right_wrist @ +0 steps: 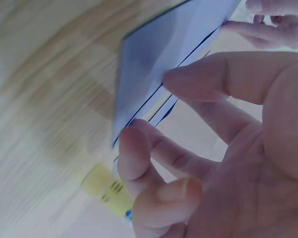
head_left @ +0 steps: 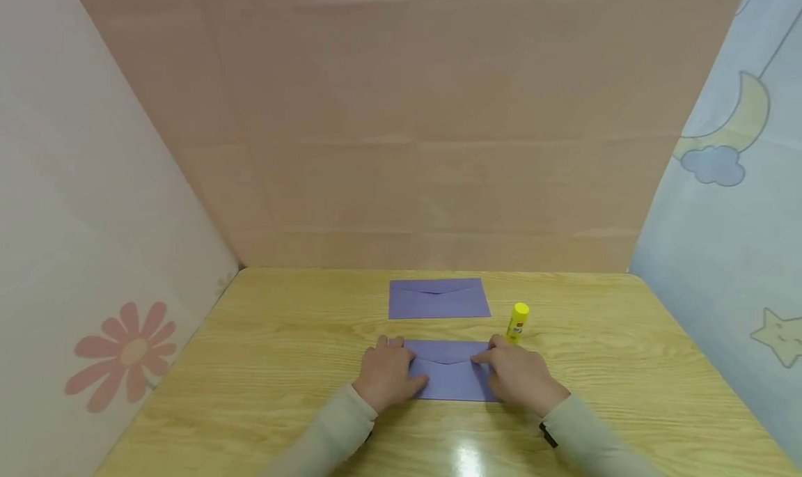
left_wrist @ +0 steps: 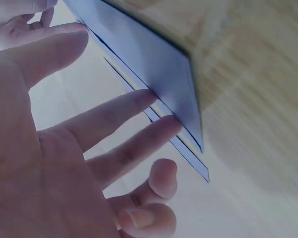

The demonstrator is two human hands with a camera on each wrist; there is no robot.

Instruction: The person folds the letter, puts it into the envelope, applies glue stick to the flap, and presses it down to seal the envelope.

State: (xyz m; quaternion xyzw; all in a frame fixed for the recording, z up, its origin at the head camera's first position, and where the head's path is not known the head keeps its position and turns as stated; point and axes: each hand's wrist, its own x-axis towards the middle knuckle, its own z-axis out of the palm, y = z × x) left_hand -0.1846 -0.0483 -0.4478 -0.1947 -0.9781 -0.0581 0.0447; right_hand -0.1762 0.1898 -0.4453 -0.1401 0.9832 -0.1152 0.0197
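A purple envelope [head_left: 447,381] lies flat on the table with its flap side up and the flap folded down. My left hand [head_left: 387,374] rests on its left end, index and middle fingertips touching the paper in the left wrist view, the other two fingers bent. On the right end rests my right hand [head_left: 521,378], a fingertip touching near the flap's edge. A second purple envelope [head_left: 438,301] lies behind the first, also flap side up. Just beyond the right hand stands a yellow glue stick [head_left: 518,322] with its cap on.
The wooden table [head_left: 282,338] reaches back to a plain tan backdrop [head_left: 413,150]. A pale wall panel [head_left: 125,184] with a pink flower borders the left, and a blue one [head_left: 708,240] with a moon and star borders the right.
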